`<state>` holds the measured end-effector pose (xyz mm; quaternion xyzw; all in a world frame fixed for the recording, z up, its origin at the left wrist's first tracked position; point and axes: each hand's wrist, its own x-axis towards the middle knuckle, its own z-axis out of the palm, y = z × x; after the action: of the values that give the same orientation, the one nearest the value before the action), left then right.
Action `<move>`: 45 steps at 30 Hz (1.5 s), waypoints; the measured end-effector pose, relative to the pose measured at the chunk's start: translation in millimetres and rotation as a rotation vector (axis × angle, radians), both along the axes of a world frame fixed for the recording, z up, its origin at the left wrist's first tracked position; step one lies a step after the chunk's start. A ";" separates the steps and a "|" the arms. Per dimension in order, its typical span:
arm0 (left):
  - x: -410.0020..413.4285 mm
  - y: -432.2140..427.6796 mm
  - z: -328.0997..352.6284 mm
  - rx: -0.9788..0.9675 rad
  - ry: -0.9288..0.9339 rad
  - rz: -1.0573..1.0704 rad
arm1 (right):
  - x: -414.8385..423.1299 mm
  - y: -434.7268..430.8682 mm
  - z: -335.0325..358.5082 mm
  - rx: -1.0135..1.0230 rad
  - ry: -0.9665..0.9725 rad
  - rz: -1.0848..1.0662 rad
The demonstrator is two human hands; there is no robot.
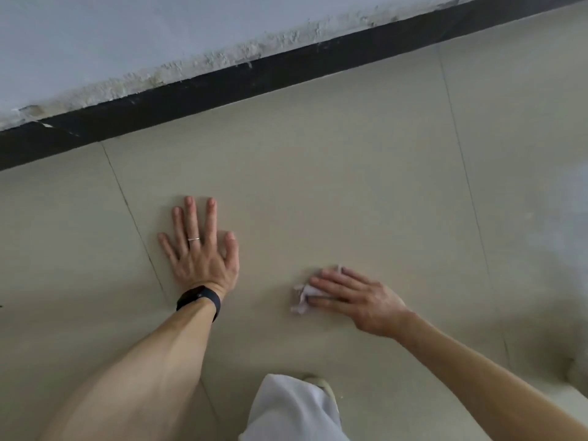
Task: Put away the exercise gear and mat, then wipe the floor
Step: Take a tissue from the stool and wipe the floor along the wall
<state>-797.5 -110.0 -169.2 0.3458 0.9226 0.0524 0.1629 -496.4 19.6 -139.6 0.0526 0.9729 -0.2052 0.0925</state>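
My left hand (200,249) lies flat on the beige tiled floor (350,186), fingers spread, holding nothing; it wears a ring and a black wristband. To its right, my right hand (353,297) presses a small crumpled whitish cloth (302,299) against the floor. The fingers lie over the cloth, and most of it is hidden beneath them. No exercise gear or mat is in view.
A black skirting strip (254,78) runs along the foot of a pale, flaking wall (127,36) at the top. My knee in white trousers (292,409) and a light shoe (321,385) are at the bottom middle. A grey hazy patch (556,218) marks the floor at right.
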 end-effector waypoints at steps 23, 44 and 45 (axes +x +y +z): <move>52.6 -6.1 10.1 0.062 0.043 -0.071 | 68.7 -51.9 -9.1 -0.139 0.124 0.192; 200.4 -3.9 45.0 -0.304 -0.152 -0.062 | 111.4 36.3 8.6 -0.061 0.234 -0.659; 199.0 0.8 43.2 -0.317 -0.164 -0.052 | 119.2 36.9 1.3 0.002 0.164 -0.634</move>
<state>-598.5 -109.2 -126.0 0.3341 0.8936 -0.0698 0.2914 -377.2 56.5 -138.3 0.3362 0.9125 -0.2266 -0.0547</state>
